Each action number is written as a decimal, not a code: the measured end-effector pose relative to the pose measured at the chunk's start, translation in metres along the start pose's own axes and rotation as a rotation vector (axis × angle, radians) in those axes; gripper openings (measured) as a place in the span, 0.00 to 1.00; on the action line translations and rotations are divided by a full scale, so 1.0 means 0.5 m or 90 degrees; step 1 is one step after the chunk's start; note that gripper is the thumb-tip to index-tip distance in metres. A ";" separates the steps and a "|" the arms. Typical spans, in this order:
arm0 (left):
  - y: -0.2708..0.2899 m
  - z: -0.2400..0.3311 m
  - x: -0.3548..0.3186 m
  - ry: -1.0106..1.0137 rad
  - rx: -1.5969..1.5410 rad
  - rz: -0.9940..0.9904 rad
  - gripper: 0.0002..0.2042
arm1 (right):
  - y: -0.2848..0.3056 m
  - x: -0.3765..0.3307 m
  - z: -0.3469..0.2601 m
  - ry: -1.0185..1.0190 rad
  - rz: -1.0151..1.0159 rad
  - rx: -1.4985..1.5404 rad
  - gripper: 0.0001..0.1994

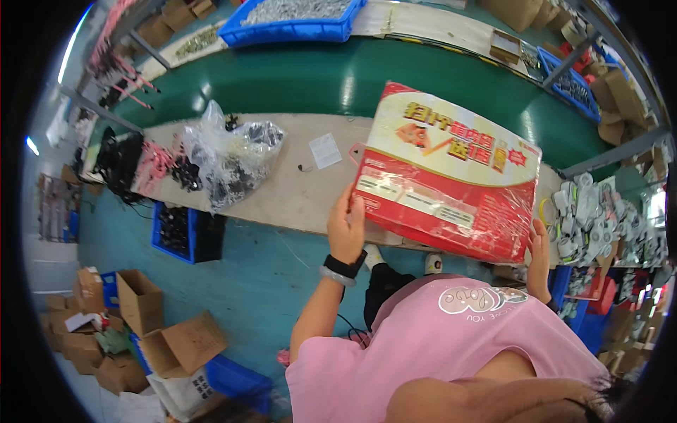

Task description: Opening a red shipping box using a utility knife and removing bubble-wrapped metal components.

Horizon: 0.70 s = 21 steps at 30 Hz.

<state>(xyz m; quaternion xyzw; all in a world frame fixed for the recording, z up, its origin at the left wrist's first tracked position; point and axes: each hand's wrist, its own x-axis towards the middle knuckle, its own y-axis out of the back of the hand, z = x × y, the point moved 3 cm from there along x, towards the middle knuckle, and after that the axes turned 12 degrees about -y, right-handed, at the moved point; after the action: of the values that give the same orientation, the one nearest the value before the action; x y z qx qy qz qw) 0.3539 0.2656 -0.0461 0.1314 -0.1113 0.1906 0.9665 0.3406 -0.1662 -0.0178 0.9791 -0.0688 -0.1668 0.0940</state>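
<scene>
A red printed carton (pixel 451 173) with a pale yellow and white top is held up above the near side of the workbench. My left hand (pixel 347 224) grips its lower left corner, thumb toward the front. At the lower right corner, my right hand (pixel 539 257) presses against the side, its fingers partly hidden by the carton. Behind the carton's left edge, a small pink piece (pixel 357 153) sticks out. To the left on the bench lie a white paper slip (pixel 325 151) and a tiny dark part (pixel 305 168).
A clear plastic bag (pixel 236 158) of dark parts lies on the bench (pixel 282 204) beside pink pieces (pixel 154 168). Beyond runs a green conveyor belt (pixel 282 84), with a blue tray (pixel 293 35) past it. Grey and white parts (pixel 599 215) pile up at right. Open cardboard boxes (pixel 185 343) stand lower left.
</scene>
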 end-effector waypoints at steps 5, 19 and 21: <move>0.020 -0.034 -0.029 -0.197 -0.019 -0.036 0.28 | -0.031 0.060 -0.010 -0.048 0.144 -0.108 0.25; 0.061 -0.123 0.025 -0.159 -0.223 -0.102 0.25 | -0.013 0.104 -0.012 -0.081 0.293 -0.465 0.25; 0.072 -0.129 0.066 -0.036 -0.267 -0.144 0.23 | 0.004 0.131 -0.040 -0.186 0.261 -0.367 0.27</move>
<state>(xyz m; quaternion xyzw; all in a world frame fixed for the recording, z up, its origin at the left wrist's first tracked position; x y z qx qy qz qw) 0.3801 0.3281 -0.0904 -0.0551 -0.1599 0.0501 0.9843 0.4085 -0.1757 -0.0196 0.8443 -0.2260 -0.2949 0.3862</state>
